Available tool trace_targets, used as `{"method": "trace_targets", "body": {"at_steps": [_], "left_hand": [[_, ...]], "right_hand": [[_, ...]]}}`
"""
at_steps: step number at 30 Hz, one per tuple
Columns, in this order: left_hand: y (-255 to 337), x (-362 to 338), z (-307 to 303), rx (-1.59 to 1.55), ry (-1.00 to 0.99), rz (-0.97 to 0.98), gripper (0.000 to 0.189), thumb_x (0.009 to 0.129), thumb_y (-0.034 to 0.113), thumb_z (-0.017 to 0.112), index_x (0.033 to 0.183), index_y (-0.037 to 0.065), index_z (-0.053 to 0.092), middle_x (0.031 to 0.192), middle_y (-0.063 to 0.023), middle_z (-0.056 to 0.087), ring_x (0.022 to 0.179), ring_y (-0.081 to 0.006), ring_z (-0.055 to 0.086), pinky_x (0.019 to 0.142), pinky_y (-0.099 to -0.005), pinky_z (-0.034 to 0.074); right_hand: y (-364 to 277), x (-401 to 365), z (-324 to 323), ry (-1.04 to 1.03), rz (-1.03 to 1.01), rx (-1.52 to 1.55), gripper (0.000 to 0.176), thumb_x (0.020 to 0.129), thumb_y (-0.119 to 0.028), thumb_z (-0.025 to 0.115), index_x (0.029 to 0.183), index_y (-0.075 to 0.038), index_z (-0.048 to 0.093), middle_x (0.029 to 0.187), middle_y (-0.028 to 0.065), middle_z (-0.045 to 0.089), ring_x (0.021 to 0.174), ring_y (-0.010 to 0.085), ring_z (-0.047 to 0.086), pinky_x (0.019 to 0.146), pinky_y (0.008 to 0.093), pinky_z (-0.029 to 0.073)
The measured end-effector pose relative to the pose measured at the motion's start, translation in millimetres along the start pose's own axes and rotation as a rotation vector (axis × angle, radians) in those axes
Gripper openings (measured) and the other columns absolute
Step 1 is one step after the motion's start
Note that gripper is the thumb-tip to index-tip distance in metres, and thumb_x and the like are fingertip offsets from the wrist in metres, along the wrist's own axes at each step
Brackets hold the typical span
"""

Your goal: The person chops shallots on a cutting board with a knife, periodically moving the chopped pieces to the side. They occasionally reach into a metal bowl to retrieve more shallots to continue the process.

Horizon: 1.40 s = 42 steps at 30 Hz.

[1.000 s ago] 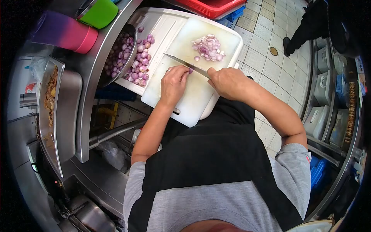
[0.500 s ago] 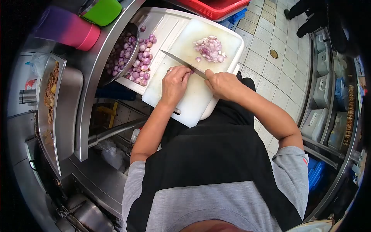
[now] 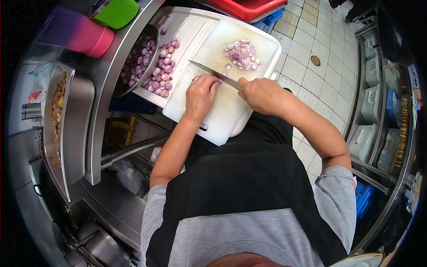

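My right hand (image 3: 262,94) is wrapped round the handle of a knife (image 3: 214,72), whose blade points to the upper left across the white cutting board (image 3: 222,107). Beside the blade, my left hand (image 3: 201,94) has its fingers bent and pressed together on a small shallot (image 3: 219,80), mostly hidden by the fingers. Sliced shallots (image 3: 243,55) lie in a pile at the board's far right. Whole peeled shallots (image 3: 165,66) are heaped left of the board, next to a metal bowl (image 3: 156,58) that holds more of them.
A steel counter edge (image 3: 98,115) runs along the left, with a purple and pink container (image 3: 78,32) and a green one (image 3: 116,13). Red baskets (image 3: 249,10) stand beyond the board. Shelves with grey bins (image 3: 370,107) are at the right. Part of another person shows at top right.
My right hand and the knife have shifted slightly to the right, and a bit more of the shallot piece shows by the blade. The person at top right has moved farther up.
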<state>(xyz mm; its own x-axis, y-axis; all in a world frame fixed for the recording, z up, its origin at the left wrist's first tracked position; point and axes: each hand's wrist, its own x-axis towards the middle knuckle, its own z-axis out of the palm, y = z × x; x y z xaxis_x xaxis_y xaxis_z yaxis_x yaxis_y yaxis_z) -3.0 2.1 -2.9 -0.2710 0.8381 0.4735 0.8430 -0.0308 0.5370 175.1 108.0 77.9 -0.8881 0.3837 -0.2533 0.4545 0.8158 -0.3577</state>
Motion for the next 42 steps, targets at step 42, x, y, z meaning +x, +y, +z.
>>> {"method": "trace_targets", "body": {"at_steps": [42], "left_hand": [[7, 1, -10, 0.093, -0.069, 0.098, 0.010, 0.077, 0.000, 0.071, 0.085, 0.005, 0.066, 0.083, -0.0095, 0.068, 0.080, -0.0295, 0.065, 0.072, -0.0387, 0.052]], "right_hand": [[-6, -7, 19, 0.017, 0.040, -0.009, 0.026, 0.096, -0.024, 0.052, 0.097, 0.001, 0.047, 0.069, 0.0233, 0.065, 0.069, 0.0411, 0.066, 0.061, 0.0510, 0.052]]}}
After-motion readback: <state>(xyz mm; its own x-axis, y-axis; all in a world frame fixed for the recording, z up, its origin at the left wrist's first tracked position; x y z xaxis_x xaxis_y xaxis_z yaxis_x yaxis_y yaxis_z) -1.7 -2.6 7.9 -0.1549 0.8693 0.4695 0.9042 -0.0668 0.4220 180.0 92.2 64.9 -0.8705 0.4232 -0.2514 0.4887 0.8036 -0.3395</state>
